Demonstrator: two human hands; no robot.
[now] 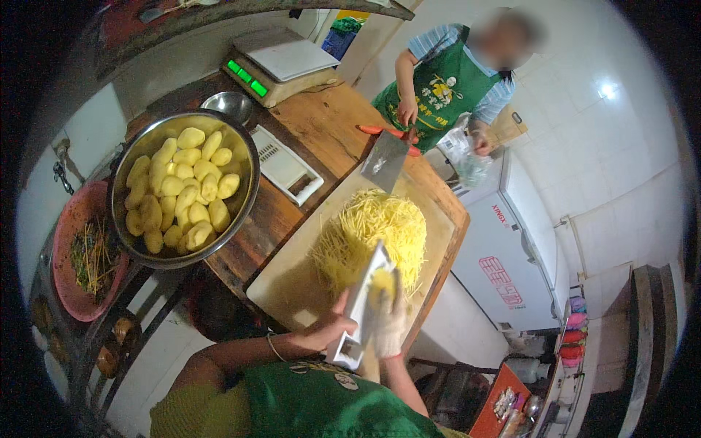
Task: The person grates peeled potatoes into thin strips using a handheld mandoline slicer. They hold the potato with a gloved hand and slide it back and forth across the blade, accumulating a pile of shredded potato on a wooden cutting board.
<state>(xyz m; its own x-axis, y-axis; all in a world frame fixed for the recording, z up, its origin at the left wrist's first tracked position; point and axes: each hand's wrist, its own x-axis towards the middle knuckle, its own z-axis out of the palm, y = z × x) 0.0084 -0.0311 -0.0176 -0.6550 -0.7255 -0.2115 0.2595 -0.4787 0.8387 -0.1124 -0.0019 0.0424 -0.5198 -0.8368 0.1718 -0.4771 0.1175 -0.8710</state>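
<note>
My left hand (328, 328) is closed around the lower part of a white handheld grater (358, 306), which stands tilted over the cutting board. A light glove covers my right hand (390, 323), which presses a peeled potato (381, 286) against the grater's face; both are somewhat blurred. Under the grater's upper end, a large heap of shredded potato (386, 224) lies on the whitish cutting board (285, 274). Beyond the heap, a cleaver (385, 163) lies with its blade on the board's far edge, near some carrots (370, 130).
A steel bowl (253, 180) of peeled potatoes stands at the left, beside a second white grater (287, 164). Behind are a small metal bowl (227, 104) and a digital scale (279, 65). A pink basket (63, 274) is far left. Across the table stands a person in a green apron (432, 98).
</note>
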